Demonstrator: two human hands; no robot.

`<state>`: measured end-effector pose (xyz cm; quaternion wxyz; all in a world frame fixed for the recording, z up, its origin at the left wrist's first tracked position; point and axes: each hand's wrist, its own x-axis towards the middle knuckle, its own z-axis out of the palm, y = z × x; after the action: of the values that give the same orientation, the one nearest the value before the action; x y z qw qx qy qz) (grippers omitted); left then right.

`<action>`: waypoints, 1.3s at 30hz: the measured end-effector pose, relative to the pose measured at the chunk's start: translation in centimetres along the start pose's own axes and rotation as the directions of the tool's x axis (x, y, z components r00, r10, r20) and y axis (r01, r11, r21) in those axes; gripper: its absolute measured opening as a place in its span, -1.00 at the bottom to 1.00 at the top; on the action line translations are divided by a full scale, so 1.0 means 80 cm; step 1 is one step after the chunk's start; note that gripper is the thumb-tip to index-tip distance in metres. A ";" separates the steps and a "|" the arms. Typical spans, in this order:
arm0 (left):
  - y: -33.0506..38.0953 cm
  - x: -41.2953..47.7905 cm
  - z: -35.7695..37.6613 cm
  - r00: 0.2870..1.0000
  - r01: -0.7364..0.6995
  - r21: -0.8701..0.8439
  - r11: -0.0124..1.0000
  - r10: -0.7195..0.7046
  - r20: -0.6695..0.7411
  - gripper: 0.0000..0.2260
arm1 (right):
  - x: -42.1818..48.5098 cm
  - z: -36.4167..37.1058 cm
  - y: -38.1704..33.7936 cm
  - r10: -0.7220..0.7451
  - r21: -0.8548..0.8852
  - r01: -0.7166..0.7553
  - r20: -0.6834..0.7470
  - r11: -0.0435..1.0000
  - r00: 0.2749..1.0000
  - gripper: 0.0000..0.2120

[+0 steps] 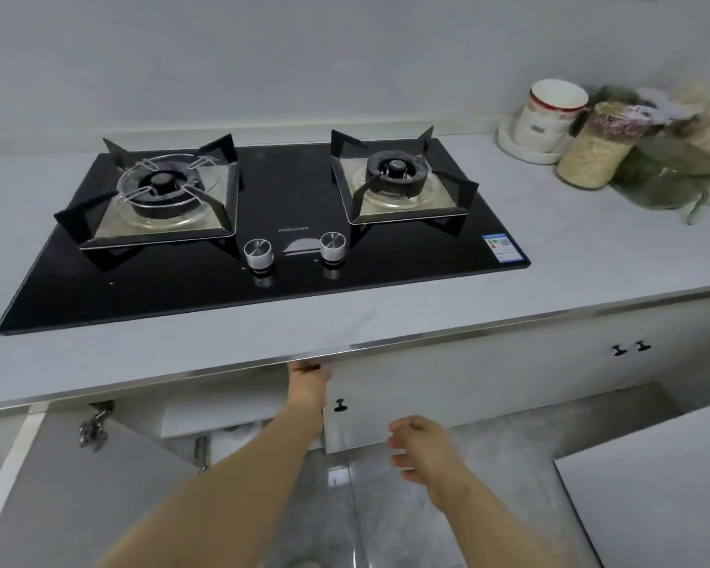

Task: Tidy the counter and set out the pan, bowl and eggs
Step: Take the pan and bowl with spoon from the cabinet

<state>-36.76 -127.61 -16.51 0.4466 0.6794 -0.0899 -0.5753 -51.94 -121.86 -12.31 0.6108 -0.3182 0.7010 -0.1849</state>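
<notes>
Grasping hand: the left hand (309, 377) is curled over the top edge of the cabinet door (359, 424), just under the lip of the counter (591, 264); its fingertips are hidden behind that edge.
Free hand: the right hand (417, 448) is held loose and empty with fingers lightly bent, near the lower part of the same door but apart from it.
Task items: pan, bowl and eggs are not seen anywhere in view. The hob (263, 215) and a group of jars (591, 157) at the far right are seen on the counter.
Key relation: the cupboard opening (230, 424) lies beyond and below the hands, just left of the gripped door. The door's top edge runs left to right along the counter front.
Nearer hand: the left is on the door. The knob (340, 405) lies between the two arms and is touched by neither.
Adjacent door: the left door (78, 485) is swung open toward the near side.
Step judged: a cupboard search is indicated. Whether the gripped door is being opened or closed cannot be told.
Reach judged: the right hand is better placed for taking items out.
</notes>
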 end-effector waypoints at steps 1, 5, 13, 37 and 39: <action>-0.001 0.008 0.002 1.000 0.011 0.007 1.000 -0.011 0.005 -0.80 | 0.005 0.000 -0.003 0.003 0.005 -0.003 -0.007 1.000 1.000 -0.82; 0.000 0.028 0.001 0.995 0.057 0.230 0.972 -0.075 0.071 -0.78 | 0.022 0.003 -0.017 0.002 0.014 -0.002 -0.019 1.000 1.000 -0.83; -0.024 -0.012 -0.018 0.973 -0.230 0.661 0.714 0.163 0.163 -0.70 | 0.012 0.011 -0.001 -0.034 0.017 0.034 0.018 0.999 0.999 -0.88; -0.241 -0.290 0.136 0.908 -0.351 0.617 0.705 0.095 0.409 -0.68 | -0.105 -0.253 0.199 -0.192 -0.166 0.137 -0.389 0.977 0.901 -0.68; -0.243 -0.296 0.143 0.913 -0.331 0.622 0.709 0.073 0.402 -0.72 | -0.108 -0.265 0.202 -0.179 -0.070 0.165 -0.432 0.984 0.884 -0.62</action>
<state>-61.81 -106.94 -13.04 0.2057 0.6674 -0.4461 -0.5597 -75.73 -107.00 -12.45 0.4143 -0.3392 0.7918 -0.2938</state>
